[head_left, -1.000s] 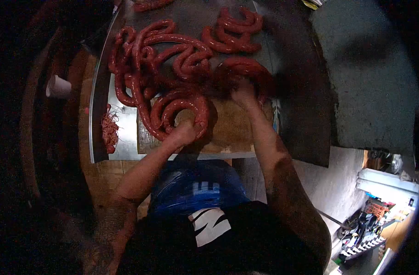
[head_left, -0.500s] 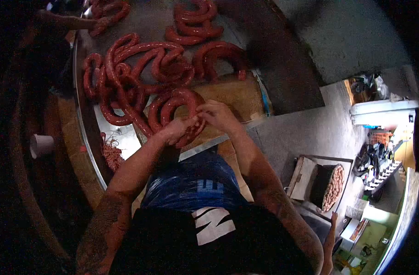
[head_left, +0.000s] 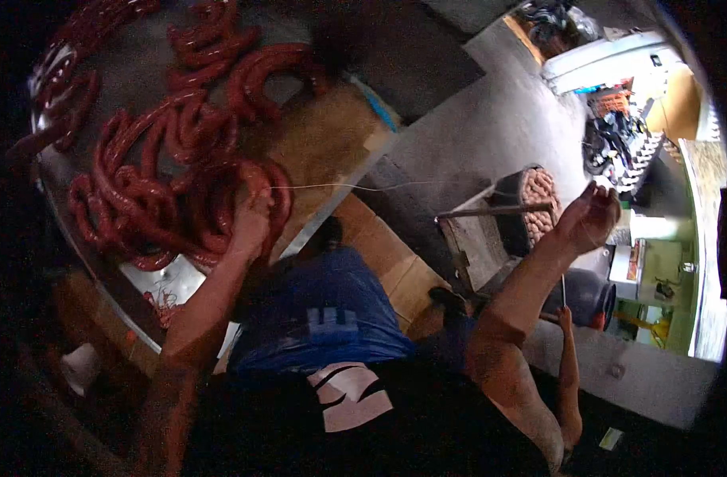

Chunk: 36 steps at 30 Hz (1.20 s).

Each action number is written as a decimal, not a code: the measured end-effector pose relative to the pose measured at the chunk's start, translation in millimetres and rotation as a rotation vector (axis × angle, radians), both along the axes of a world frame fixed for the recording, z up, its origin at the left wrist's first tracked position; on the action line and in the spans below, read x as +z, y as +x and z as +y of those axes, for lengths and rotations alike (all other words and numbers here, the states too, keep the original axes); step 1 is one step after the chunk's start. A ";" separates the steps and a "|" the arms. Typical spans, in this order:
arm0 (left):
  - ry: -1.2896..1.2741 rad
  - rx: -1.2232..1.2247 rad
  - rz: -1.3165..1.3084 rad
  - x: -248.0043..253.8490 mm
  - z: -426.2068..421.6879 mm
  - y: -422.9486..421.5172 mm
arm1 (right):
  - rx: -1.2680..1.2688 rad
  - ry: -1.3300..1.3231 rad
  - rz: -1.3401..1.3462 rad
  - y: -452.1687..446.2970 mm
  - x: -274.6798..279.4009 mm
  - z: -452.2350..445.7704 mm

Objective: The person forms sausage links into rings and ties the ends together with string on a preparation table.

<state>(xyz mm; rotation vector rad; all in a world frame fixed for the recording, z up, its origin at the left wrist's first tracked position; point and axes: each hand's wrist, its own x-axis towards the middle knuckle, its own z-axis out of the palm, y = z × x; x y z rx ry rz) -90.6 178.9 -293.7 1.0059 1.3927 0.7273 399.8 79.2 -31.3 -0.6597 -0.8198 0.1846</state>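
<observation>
At left on the table (head_left: 320, 139), the sausage coil (head_left: 282, 195) lies under the left hand (head_left: 254, 219), nearer and seemingly closed on it, while string (head_left: 363, 188) stretches rightward toward the distant right hand (head_left: 592, 219), apparently clenched on that string.

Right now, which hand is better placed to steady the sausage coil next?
Left, I'd judge: the left hand is on the sausage coil; the right hand is raised clear of the table, a thin string stretching towards it.

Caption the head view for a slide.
Left hand on glossy red sausage coil, right hand held aside, thin pale string running toward it.
</observation>
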 end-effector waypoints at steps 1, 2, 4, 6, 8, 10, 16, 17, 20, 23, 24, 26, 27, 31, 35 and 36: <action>0.141 0.021 -0.043 -3.3 -3.8 3.6 | 0.224 0.114 -0.021 -64.0 3.7 12.4; 0.178 0.079 0.008 -16.0 -4.2 8.1 | 0.480 0.109 0.158 -129.2 -13.7 25.9; 0.328 0.067 0.016 -45.9 -7.7 5.5 | 0.708 -0.203 0.020 -259.2 -62.4 64.0; 0.214 0.073 0.092 -45.7 -11.9 4.1 | 0.900 -0.580 -0.129 -334.7 -105.2 91.8; 0.253 0.062 -0.234 -50.6 -16.3 8.9 | 0.840 -0.942 -0.681 -357.6 -172.4 112.2; 0.324 -0.125 0.350 -15.3 -11.5 2.1 | 0.816 -1.110 -0.508 -342.2 -186.4 97.6; 0.009 0.123 -0.210 50.7 -8.8 -16.7 | 1.044 -1.427 0.226 -359.4 -293.7 99.3; -0.203 0.171 -0.343 66.7 -9.4 -23.5 | 1.141 -1.449 0.383 -384.3 -281.4 110.9; -0.420 0.191 -0.681 76.2 -9.7 -60.7 | 1.541 -1.406 0.679 -418.1 -294.5 127.3; -0.424 0.184 -0.587 94.3 12.3 -35.7 | 1.473 -1.277 0.133 -358.8 -244.6 142.2; -0.393 0.204 -0.468 96.6 19.5 -26.7 | 1.068 -1.163 -0.511 -331.4 -220.4 143.1; -0.417 0.141 -0.367 95.0 32.9 -5.4 | 0.888 -1.112 -0.473 -204.5 -183.6 130.1; -0.325 0.011 -0.218 74.8 31.6 5.9 | 0.963 -1.168 -0.473 -161.2 -146.3 117.4; -0.135 -0.026 -0.053 23.3 9.0 13.7 | 0.328 -1.148 -0.353 -8.0 -131.3 19.6; -0.068 -0.007 0.080 -12.7 18.5 18.6 | -0.421 -1.410 -0.972 110.7 -211.3 -4.0; -0.105 -0.063 0.053 2.6 19.6 16.1 | -0.426 -1.728 -1.305 80.0 -233.8 0.8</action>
